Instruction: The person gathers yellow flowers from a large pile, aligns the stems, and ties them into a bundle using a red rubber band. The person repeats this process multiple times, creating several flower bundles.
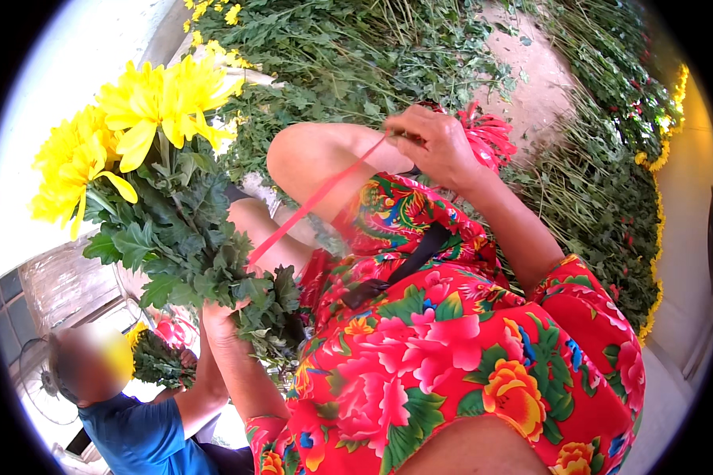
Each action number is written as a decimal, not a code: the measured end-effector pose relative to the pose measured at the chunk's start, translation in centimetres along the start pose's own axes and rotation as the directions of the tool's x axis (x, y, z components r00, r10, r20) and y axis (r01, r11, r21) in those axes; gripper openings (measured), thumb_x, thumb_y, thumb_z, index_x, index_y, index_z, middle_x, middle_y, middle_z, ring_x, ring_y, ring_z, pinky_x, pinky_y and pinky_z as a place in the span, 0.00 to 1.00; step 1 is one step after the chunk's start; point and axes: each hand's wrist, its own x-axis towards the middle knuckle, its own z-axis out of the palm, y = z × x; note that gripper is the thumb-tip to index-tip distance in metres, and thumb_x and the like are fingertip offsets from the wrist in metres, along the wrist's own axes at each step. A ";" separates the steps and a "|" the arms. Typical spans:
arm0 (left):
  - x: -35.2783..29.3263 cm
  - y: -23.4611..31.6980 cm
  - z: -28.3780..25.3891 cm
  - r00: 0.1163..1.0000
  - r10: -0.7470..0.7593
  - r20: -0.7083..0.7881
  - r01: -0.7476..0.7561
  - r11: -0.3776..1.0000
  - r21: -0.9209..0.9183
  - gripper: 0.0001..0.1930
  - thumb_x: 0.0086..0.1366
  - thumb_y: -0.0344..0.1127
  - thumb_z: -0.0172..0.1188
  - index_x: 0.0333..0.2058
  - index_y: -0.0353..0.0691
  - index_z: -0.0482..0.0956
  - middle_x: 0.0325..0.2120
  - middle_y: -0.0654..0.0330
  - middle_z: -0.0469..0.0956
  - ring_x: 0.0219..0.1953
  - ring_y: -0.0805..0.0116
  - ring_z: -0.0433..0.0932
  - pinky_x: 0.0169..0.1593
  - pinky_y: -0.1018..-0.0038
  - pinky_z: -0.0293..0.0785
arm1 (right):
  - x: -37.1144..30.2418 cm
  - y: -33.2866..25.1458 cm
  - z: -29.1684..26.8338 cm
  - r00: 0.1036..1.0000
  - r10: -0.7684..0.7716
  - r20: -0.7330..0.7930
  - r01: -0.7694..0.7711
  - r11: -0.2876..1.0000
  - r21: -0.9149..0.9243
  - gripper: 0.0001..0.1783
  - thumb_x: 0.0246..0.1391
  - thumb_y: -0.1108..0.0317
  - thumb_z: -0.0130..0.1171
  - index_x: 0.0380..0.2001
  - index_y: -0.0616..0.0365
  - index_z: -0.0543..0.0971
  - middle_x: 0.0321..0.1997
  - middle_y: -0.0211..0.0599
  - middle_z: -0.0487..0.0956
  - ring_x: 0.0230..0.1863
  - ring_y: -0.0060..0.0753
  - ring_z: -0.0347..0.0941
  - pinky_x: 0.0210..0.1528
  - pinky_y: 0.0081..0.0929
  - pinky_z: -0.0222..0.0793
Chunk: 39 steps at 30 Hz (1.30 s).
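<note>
Left hand clasps bouquet, lower left | yellow blooms above grip | long axis slants, pointing to upper left | right hand pinches red ribbon, upper centre

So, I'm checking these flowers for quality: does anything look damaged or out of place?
Nothing plainly stands out. The yellow chrysanthemums in the left hand look whole, and the red strip runs straight to the right hand. Leafy stems lie loosely heaped across the floor.
</note>
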 end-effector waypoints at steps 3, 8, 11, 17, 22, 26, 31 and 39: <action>0.3 -0.3 -0.9 0.997 0.034 0.067 -0.037 0.999 0.033 0.24 0.40 0.34 0.67 0.37 0.30 0.72 0.24 0.53 0.72 0.26 0.59 0.69 0.31 0.66 0.64 | 0.1 -7.6 -3.0 0.972 -0.055 0.227 -0.043 0.913 0.407 0.07 0.55 0.68 0.65 0.33 0.61 0.85 0.33 0.43 0.83 0.32 0.36 0.80 0.36 0.30 0.76; -0.7 -1.0 -2.4 0.990 -0.034 -0.135 0.032 0.999 -0.020 0.31 0.38 0.30 0.68 0.45 0.27 0.72 0.31 0.50 0.75 0.30 0.56 0.74 0.36 0.61 0.70 | -1.4 -16.1 -5.4 0.775 -0.628 0.063 0.213 0.353 0.911 0.15 0.56 0.65 0.68 0.41 0.67 0.83 0.37 0.39 0.86 0.35 0.37 0.83 0.31 0.34 0.79; 0.3 -1.4 -4.8 0.998 -0.061 0.003 0.061 0.998 0.009 0.35 0.40 0.29 0.74 0.52 0.30 0.78 0.43 0.54 0.83 0.43 0.61 0.82 0.51 0.65 0.79 | -2.2 -19.3 -5.2 0.822 -0.559 -0.106 0.258 0.200 0.945 0.14 0.56 0.65 0.67 0.40 0.65 0.84 0.34 0.41 0.85 0.30 0.36 0.82 0.27 0.32 0.78; -0.9 -1.0 -3.6 0.993 -0.113 -0.027 0.111 0.992 -0.058 0.35 0.40 0.29 0.75 0.52 0.31 0.78 0.45 0.55 0.83 0.44 0.62 0.82 0.52 0.66 0.78 | -1.7 -20.0 -2.9 0.770 -0.489 -0.410 0.468 -0.006 0.884 0.14 0.49 0.77 0.72 0.40 0.74 0.85 0.32 0.56 0.84 0.28 0.40 0.84 0.28 0.28 0.83; -0.7 -0.8 -3.3 0.993 -0.107 -0.049 0.105 0.993 -0.049 0.37 0.40 0.28 0.76 0.54 0.31 0.76 0.45 0.54 0.82 0.45 0.60 0.82 0.51 0.65 0.78 | -1.1 -17.2 -4.7 0.894 -0.448 -0.008 0.347 0.679 0.647 0.12 0.52 0.63 0.70 0.28 0.62 0.83 0.24 0.37 0.81 0.24 0.31 0.79 0.24 0.28 0.75; -1.1 -0.5 -2.1 0.996 -0.086 -0.037 0.084 0.995 -0.049 0.38 0.38 0.27 0.77 0.54 0.31 0.77 0.44 0.55 0.82 0.43 0.62 0.82 0.49 0.66 0.79 | 0.9 -6.7 -1.1 0.801 0.525 0.287 -0.594 0.760 0.266 0.30 0.58 0.43 0.65 0.18 0.60 0.80 0.15 0.24 0.73 0.19 0.17 0.68 0.21 0.26 0.64; -0.6 -1.1 -2.5 0.993 -0.037 -0.109 0.038 0.999 -0.001 0.33 0.35 0.25 0.68 0.46 0.24 0.72 0.30 0.44 0.77 0.33 0.48 0.78 0.39 0.56 0.76 | 0.7 2.4 4.0 0.577 0.688 0.441 -0.810 0.414 0.415 0.33 0.59 0.37 0.61 0.38 0.63 0.82 0.34 0.35 0.80 0.22 0.19 0.66 0.21 0.20 0.60; -0.5 -0.2 -0.5 0.994 -0.073 -0.077 0.070 0.997 -0.044 0.32 0.35 0.24 0.68 0.46 0.25 0.72 0.32 0.44 0.77 0.33 0.48 0.78 0.39 0.55 0.76 | 3.9 3.4 6.9 0.597 0.479 0.644 -0.739 0.015 0.674 0.22 0.64 0.47 0.60 0.43 0.57 0.82 0.31 0.23 0.77 0.27 0.15 0.70 0.22 0.18 0.61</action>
